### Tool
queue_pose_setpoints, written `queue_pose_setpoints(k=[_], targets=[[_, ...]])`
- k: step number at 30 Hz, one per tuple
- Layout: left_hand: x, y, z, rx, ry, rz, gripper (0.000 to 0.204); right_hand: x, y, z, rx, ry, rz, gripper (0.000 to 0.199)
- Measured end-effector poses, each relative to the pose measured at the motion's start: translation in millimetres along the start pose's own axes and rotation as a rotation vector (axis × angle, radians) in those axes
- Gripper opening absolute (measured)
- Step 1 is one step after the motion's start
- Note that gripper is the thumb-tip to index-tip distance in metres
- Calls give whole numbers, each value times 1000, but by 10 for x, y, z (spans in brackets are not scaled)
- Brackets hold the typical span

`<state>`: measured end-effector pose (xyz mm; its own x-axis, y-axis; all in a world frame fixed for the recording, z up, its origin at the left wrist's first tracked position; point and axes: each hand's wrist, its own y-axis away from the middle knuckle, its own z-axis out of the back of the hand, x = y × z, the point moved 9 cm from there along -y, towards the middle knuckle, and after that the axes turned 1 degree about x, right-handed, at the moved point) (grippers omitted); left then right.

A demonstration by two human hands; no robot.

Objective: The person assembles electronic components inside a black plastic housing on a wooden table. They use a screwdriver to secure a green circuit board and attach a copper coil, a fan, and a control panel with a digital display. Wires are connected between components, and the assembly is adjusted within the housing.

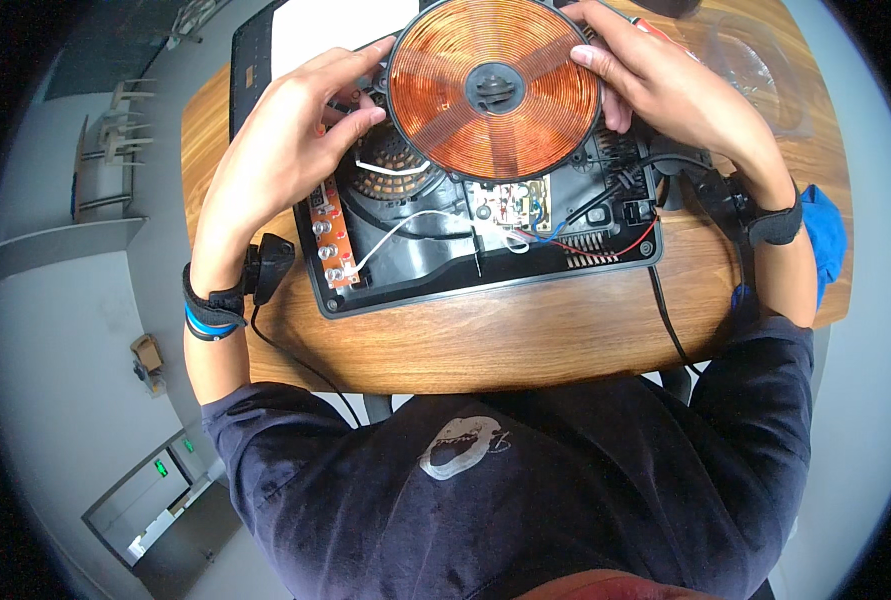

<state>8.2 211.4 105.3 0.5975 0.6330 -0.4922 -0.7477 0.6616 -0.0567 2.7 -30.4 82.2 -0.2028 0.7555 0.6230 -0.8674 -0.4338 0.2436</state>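
Observation:
A round induction coil point(550, 105), copper windings around a dark hub, lies over the far middle of an opened induction cooker's black housing point(485, 292). My right hand point(655, 85) grips its right edge, thumb on the rim and other fingers curled down beside it. At the left edge, my left hand point(290, 130) has its fingertips against the rim, thumb and forefinger apart. Below the coil show a small circuit board point(513, 208), white, blue and red wires, and part of a fan grille point(385, 182). A narrow orange board point(327, 240) runs along the housing's left side.
The housing rests on a wooden table point(435, 350). A white sheet point(335, 30) lies at the far left, clear plastic packaging point(755, 70) at the far right. Blue cloth point(820, 240) is by my right forearm. A black cable point(665, 310) crosses the table's near edge.

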Motion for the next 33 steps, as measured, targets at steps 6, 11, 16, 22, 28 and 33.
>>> queue_pose_setpoints(k=[6,11,16,22,28,33], targets=[[171,23,-36,53,48,113,58,69,39,-2,12,-84,-39,33],[163,29,-10,-51,-9,5,52,194,140,43,-54,-90,60,34],[242,53,-17,-49,114,84,51,247,152,83,-86,-89,147,31],[268,151,65,-20,120,267,50,327,161,44,-28,-220,225,26],[306,190,131,-35,255,197,32,311,247,-222,-49,-475,505,48],[174,244,261,25,238,114,24,628,441,-338,83,-554,577,20]])
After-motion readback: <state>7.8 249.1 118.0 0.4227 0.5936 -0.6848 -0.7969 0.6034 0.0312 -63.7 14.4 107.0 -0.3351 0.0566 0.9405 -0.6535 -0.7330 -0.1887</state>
